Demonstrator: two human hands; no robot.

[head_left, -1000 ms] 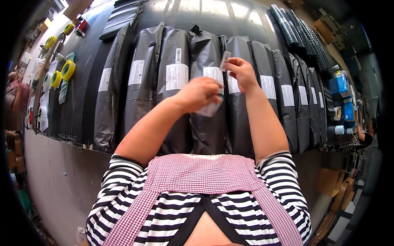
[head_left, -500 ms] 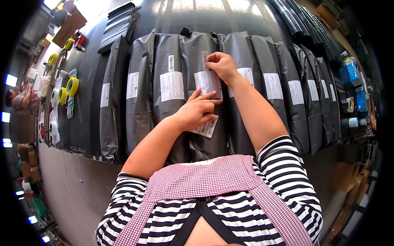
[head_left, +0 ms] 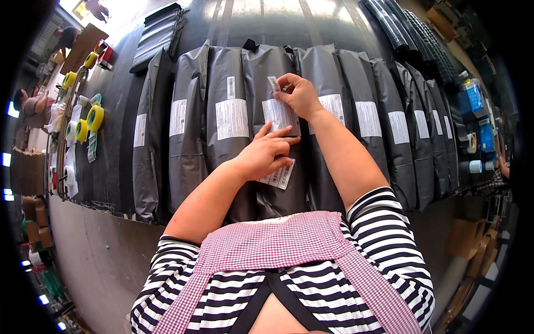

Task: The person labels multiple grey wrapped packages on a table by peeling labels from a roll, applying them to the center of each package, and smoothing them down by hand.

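Observation:
A row of stuffed grey plastic mailing bags (head_left: 225, 161) lies side by side in front of me, most with a white shipping label (head_left: 232, 118). My right hand (head_left: 300, 97) is closed in a pinch on a small barcode sticker (head_left: 272, 83), which tilts above the shipping label of the middle bag (head_left: 267, 64). Two outstretched fingers of my left hand (head_left: 264, 153) press on that label's lower part. Its other fingers are curled over a sheet of barcode stickers (head_left: 282, 177), whose lower end sticks out below them. The bag to the left bears its own upright barcode sticker.
Yellow tape rolls (head_left: 95, 117) and white rolls stand along the table's left side. Flat folded black bags (head_left: 158, 36) lie at the far left, rolls of black plastic (head_left: 386, 28) at the far right. Blue packages (head_left: 474, 97) are at the right edge. Another person (head_left: 36, 106) is at the left.
My right hand has shifted slightly down, and the barcode sticker in it has gone from nearly upright to tilted. My left hand has stayed on the label.

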